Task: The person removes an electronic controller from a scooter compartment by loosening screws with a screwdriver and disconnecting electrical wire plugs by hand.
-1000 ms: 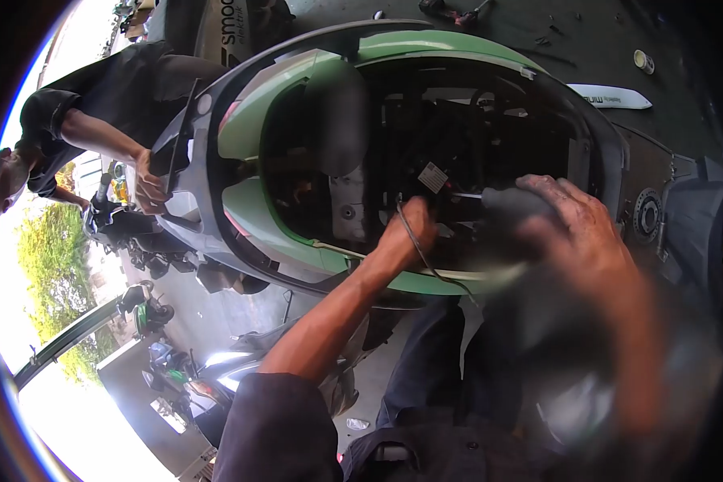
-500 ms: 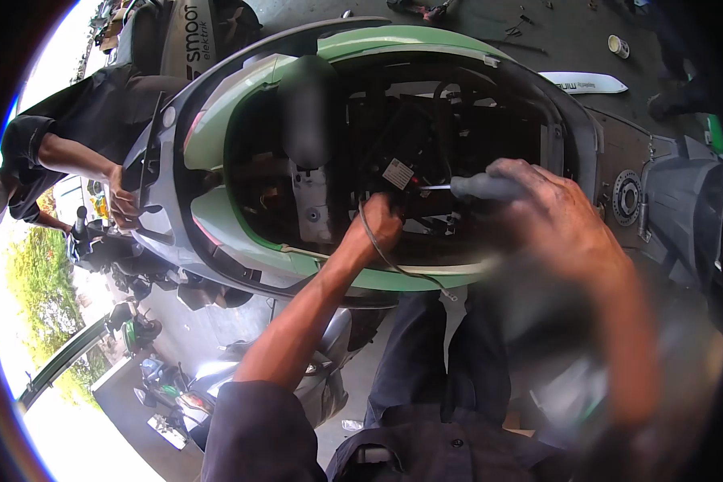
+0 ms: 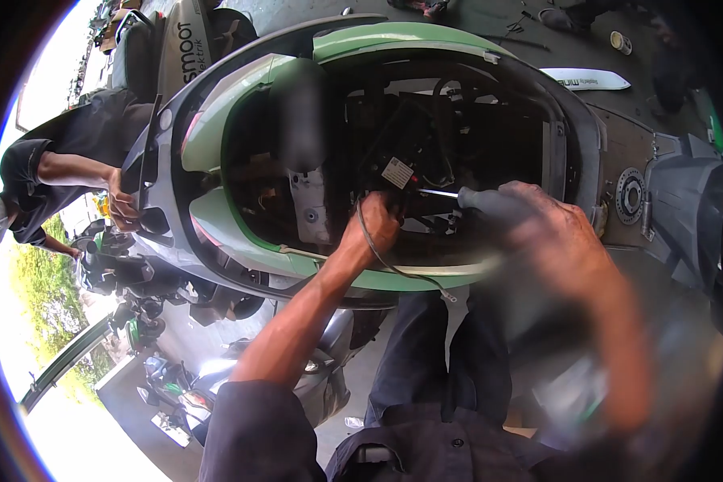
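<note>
My right hand (image 3: 561, 229) is wrapped around the dark handle of a screwdriver (image 3: 490, 202). Its bright shaft points left, with the tip beside a black box-like unit with a white label (image 3: 397, 173) inside the open scooter body (image 3: 377, 277). Just below that label, my left hand (image 3: 375, 223) reaches in with its fingers curled. Their tips are hidden in the dark bay, so what they grip cannot be made out. A thin cable (image 3: 390, 263) runs across the left hand and over the green rim, ending in a small metal lug.
Another person's hand (image 3: 122, 205) rests on the scooter's tail at the left. On the floor beyond lie a white panel (image 3: 590, 79) and a small can (image 3: 621, 42). A parked scooter (image 3: 325, 369) stands below left. A foot (image 3: 556, 18) shows at the top.
The screwdriver and my right hand have shifted slightly right and down, and the shaft tilts more. My left hand stays in place. A foot has come into view at the top.
</note>
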Available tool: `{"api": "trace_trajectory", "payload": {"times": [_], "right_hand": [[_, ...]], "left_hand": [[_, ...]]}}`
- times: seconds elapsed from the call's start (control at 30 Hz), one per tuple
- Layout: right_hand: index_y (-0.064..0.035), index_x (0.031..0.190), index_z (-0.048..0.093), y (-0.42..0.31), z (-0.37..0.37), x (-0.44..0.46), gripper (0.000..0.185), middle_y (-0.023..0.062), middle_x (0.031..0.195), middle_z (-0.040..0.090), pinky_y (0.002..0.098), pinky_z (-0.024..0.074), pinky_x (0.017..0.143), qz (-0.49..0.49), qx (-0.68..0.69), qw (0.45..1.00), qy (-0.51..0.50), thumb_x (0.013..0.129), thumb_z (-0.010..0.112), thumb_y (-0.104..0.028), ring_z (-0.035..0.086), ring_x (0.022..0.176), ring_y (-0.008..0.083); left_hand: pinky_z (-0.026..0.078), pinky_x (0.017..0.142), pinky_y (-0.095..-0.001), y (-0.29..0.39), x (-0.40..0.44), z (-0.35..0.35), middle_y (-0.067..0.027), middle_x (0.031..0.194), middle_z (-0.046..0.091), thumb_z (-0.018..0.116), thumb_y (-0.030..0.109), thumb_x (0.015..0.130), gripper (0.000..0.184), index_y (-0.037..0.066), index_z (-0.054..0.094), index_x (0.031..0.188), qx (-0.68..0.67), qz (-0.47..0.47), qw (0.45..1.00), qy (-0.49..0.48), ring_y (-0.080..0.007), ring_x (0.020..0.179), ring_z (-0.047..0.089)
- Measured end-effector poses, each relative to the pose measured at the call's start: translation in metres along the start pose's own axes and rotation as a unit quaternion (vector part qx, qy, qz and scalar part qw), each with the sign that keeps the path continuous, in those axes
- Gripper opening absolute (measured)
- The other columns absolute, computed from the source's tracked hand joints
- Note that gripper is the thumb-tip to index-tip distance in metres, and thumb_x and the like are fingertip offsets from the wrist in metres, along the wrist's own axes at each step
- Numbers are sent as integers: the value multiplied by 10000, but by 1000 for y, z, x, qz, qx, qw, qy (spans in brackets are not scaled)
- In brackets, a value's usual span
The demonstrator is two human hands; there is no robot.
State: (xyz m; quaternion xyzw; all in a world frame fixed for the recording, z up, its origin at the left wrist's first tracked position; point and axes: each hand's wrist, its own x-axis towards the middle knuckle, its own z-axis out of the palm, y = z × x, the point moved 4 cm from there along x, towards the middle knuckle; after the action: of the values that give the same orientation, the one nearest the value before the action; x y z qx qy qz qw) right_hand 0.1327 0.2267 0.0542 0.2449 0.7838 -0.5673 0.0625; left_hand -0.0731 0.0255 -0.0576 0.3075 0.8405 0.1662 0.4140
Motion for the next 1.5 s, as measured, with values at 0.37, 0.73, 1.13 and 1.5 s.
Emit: {"api": "trace_trajectory", "payload": {"times": [0.37,0.73,1.13,1.5], "right_hand": [[4,1307,545,20,-3,7,437,172,1195,660,384,508,899,32,99,995,-12,875,552,71,656,980,306],[-19,1340,547,-8,-6,14,430,202,1248,642,417,498,979,-18,-11,1000,-15,912,561,22,630,1122,385],[-5,1334,552,6,5,-1,437,197,1218,650,392,495,980,-43,-20,999,12,898,560,33,638,1117,363],[6,1370,546,47,21,-11,442,123,1347,599,340,535,938,48,145,988,27,931,506,42,620,1156,220]], "left_hand": [[514,799,-461,11,-5,-3,-267,901,689,539,150,921,263,-23,698,1040,-10,-40,999,8,-401,882,686],[504,924,-526,-2,-1,8,-371,1054,637,547,230,918,350,-84,643,1039,30,-30,999,-29,-528,1067,604],[524,808,-411,-8,4,-6,-209,921,721,582,172,877,307,-49,704,1052,-56,-3,997,60,-287,859,689],[520,917,-474,-3,0,-6,-317,1059,680,568,132,892,310,-66,673,1107,-110,-11,994,-13,-465,1040,656]]}}
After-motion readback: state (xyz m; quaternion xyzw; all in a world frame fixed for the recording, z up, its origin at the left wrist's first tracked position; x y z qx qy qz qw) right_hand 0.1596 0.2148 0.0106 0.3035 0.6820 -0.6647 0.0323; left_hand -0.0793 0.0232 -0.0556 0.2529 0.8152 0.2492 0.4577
